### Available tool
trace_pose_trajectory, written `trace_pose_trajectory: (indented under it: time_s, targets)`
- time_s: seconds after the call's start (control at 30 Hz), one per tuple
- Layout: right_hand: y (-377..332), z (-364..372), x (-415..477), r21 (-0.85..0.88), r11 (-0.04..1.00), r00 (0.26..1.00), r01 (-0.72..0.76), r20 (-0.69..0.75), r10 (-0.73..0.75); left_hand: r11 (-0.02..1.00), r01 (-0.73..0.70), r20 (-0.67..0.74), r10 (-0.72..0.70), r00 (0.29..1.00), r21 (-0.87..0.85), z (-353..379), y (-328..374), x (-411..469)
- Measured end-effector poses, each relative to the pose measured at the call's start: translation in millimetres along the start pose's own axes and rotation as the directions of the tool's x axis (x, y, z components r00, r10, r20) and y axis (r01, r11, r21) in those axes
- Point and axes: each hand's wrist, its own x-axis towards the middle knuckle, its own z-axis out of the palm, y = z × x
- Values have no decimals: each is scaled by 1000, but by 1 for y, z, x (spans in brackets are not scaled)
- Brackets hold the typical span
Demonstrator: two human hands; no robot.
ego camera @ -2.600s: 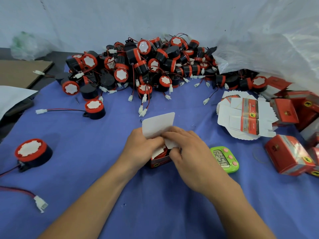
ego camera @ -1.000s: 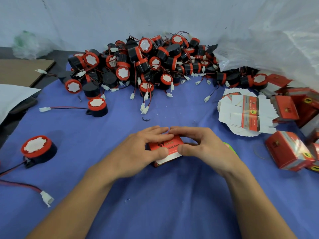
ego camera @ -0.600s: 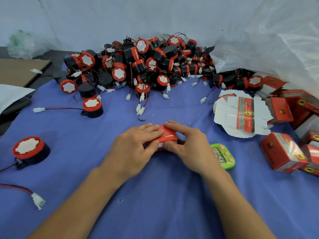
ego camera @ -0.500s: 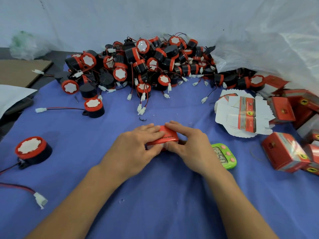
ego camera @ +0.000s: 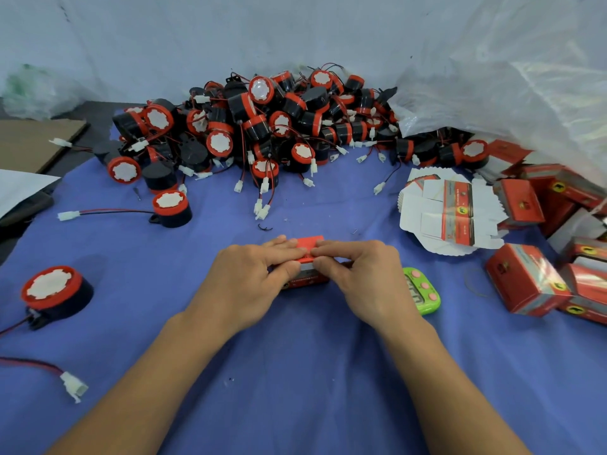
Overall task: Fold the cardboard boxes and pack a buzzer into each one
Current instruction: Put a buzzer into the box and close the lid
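Nearer each other than a moment ago, our left hand (ego camera: 249, 280) and right hand (ego camera: 364, 277) pinch the red box (ego camera: 307, 243) on the table (ego camera: 295, 372).

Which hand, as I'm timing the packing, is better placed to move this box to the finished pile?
Likely the right hand: it holds the box, and the finished boxes lie on its side, past the green timer.

red box (ego camera: 308, 242), blue cloth (ego camera: 295, 372), green timer (ego camera: 423, 292)
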Motion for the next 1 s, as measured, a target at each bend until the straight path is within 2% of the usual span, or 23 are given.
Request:
trace_pose_trajectory:
  time_s: [0.3,0.5,0.73,0.8,0.9,1.0]
  targets:
    - [1,-1,3,45,997,998,-69,-5,69,976,102,-13,-107,994,-190,2,-5,1]
    - [0,-3,2,99,988,993,-114,32,111,993,31,87,-21,996,-111,-3,-5,-6]
    - [-7,-11,-4,79,991,990,-104,105,96,991,-111,16,110,994,74,10,-5,-17]
    - [-10,-14,-7,13,997,989,-80,124,77,986,-134,11,134,991,103,12,-4,-20]
    - [-15,-13,-16,-217,976,991,34,137,-4,973,-155,-13,159,987,169,17,-3,-25]
    - [-21,-12,-27,-354,932,968,79,251,13,947,-180,-33,196,980,267,21,0,-26]
